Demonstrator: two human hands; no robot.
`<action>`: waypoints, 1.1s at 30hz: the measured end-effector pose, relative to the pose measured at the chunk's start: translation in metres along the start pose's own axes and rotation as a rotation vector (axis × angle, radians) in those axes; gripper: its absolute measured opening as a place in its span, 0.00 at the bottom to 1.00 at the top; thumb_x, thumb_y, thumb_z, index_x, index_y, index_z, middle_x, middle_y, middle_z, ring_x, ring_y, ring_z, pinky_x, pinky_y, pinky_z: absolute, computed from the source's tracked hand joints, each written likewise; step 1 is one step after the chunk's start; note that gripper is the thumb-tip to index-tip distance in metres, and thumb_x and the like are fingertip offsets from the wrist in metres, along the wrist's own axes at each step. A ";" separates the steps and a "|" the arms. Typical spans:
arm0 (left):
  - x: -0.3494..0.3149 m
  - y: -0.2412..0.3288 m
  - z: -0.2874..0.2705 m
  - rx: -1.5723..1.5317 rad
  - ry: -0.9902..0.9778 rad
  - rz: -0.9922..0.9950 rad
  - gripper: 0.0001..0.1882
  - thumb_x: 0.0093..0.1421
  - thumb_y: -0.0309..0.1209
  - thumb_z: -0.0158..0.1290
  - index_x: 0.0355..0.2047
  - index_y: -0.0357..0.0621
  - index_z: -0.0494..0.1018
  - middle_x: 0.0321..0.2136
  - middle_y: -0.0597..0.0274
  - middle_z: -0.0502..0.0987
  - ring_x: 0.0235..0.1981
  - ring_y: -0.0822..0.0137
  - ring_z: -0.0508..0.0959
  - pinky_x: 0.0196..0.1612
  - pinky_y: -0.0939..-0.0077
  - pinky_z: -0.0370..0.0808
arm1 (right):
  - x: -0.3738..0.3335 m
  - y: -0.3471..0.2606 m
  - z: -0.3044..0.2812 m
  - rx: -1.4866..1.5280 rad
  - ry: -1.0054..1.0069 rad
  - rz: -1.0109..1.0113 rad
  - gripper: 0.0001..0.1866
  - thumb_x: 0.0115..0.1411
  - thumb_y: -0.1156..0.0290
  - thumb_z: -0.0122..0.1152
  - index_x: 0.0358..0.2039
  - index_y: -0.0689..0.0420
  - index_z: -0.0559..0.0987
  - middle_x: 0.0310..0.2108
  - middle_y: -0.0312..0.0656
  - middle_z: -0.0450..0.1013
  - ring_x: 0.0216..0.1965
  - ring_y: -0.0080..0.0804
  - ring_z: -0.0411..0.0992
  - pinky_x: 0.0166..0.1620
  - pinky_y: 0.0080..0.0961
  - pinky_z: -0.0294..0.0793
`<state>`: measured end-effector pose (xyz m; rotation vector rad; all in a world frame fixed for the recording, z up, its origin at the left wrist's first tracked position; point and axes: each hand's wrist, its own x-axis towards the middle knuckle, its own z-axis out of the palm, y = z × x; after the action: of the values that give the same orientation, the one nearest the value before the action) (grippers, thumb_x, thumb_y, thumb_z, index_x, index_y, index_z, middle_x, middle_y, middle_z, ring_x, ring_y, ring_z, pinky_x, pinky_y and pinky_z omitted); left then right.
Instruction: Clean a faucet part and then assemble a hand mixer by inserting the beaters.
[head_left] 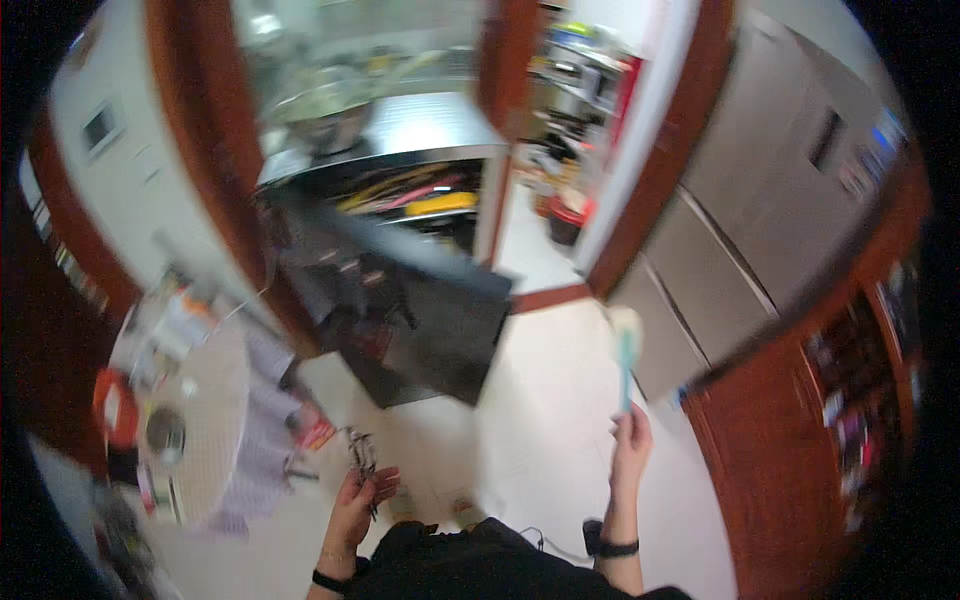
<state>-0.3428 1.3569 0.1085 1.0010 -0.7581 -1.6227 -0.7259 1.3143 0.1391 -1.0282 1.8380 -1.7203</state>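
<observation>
In front of my body on the left, my left hand [355,508] is closed around a dark metal utensil with wire loops [362,452], possibly beaters or a whisk; blur hides its exact kind. Over the pale floor on the right, my right hand [629,448] grips the teal handle of a spatula [626,345]. Its broad cream head points up and away from me. The two hands are well apart, and neither touches a surface.
A round table [215,390] with a pale cloth and several items stands left. Ahead, a dark panel [430,335] juts out below a steel counter [440,120] bearing a pot [330,130]. A doorway, a fridge [735,190] and a reddish wooden cabinet [765,440] line the right.
</observation>
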 end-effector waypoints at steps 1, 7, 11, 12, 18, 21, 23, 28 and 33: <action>-0.004 -0.001 -0.003 -0.002 0.068 -0.014 0.16 0.62 0.34 0.42 0.46 0.35 0.59 0.46 0.47 0.69 0.47 0.58 0.70 0.50 0.66 0.67 | 0.003 0.015 0.004 0.018 -0.001 0.007 0.12 0.60 0.70 0.48 0.41 0.62 0.71 0.27 0.33 0.67 0.27 0.17 0.62 0.30 0.15 0.63; -0.030 -0.012 -0.038 -0.020 0.234 0.120 0.09 0.63 0.30 0.40 0.41 0.40 0.63 0.33 0.62 0.71 0.35 0.71 0.71 0.40 0.76 0.69 | 0.002 0.030 0.045 0.139 -0.075 -0.082 0.12 0.63 0.66 0.45 0.43 0.58 0.64 0.24 0.31 0.59 0.24 0.17 0.56 0.27 0.15 0.58; -0.073 -0.001 -0.061 -0.100 0.420 0.243 0.06 0.63 0.30 0.41 0.38 0.42 0.64 0.26 0.68 0.68 0.29 0.75 0.68 0.34 0.81 0.67 | -0.030 -0.011 0.127 0.246 -0.354 -0.068 0.10 0.63 0.67 0.45 0.41 0.57 0.63 0.24 0.32 0.60 0.24 0.17 0.59 0.28 0.15 0.61; -0.083 0.002 -0.070 -0.123 0.494 0.290 0.06 0.62 0.30 0.42 0.37 0.43 0.64 0.24 0.69 0.67 0.26 0.76 0.67 0.31 0.83 0.65 | -0.037 -0.015 0.147 0.241 -0.492 -0.066 0.09 0.62 0.67 0.47 0.39 0.57 0.64 0.25 0.33 0.63 0.25 0.17 0.61 0.29 0.14 0.62; -0.123 0.013 -0.153 -0.317 0.688 0.411 0.04 0.62 0.30 0.43 0.35 0.44 0.64 0.19 0.71 0.62 0.16 0.80 0.57 0.20 0.87 0.54 | -0.126 -0.055 0.293 0.422 -0.884 0.055 0.05 0.61 0.68 0.49 0.34 0.54 0.66 0.25 0.32 0.62 0.28 0.19 0.60 0.34 0.16 0.61; -0.141 0.034 -0.199 -0.328 0.763 0.418 0.04 0.63 0.31 0.40 0.35 0.45 0.63 0.16 0.70 0.60 0.13 0.79 0.54 0.18 0.84 0.53 | -0.167 -0.065 0.360 0.376 -0.909 0.045 0.04 0.61 0.68 0.49 0.33 0.54 0.67 0.24 0.29 0.61 0.27 0.17 0.59 0.33 0.14 0.59; -0.151 0.058 -0.230 -0.346 0.804 0.404 0.04 0.63 0.31 0.41 0.35 0.45 0.63 0.16 0.71 0.59 0.13 0.80 0.54 0.17 0.86 0.52 | -0.190 -0.076 0.404 0.333 -0.975 -0.010 0.05 0.61 0.67 0.50 0.32 0.53 0.68 0.24 0.28 0.61 0.26 0.15 0.58 0.30 0.14 0.58; -0.169 0.100 -0.308 -0.328 0.836 0.349 0.03 0.62 0.29 0.42 0.35 0.45 0.63 0.16 0.71 0.59 0.13 0.82 0.53 0.16 0.88 0.49 | -0.231 -0.129 0.506 0.519 -1.088 0.195 0.06 0.60 0.66 0.50 0.33 0.53 0.68 0.24 0.27 0.60 0.25 0.13 0.58 0.28 0.13 0.57; -0.165 0.136 -0.357 -0.337 0.927 0.471 0.01 0.60 0.26 0.41 0.32 0.46 0.63 0.17 0.71 0.60 0.13 0.82 0.54 0.15 0.88 0.49 | -0.222 -0.159 0.618 0.697 -0.948 0.059 0.09 0.60 0.67 0.50 0.38 0.57 0.66 0.29 0.32 0.64 0.33 0.19 0.64 0.38 0.16 0.62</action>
<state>0.0541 1.4828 0.1027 1.0740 -0.0570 -0.7050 -0.0939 1.0772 0.1630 -1.1473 0.6076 -1.2949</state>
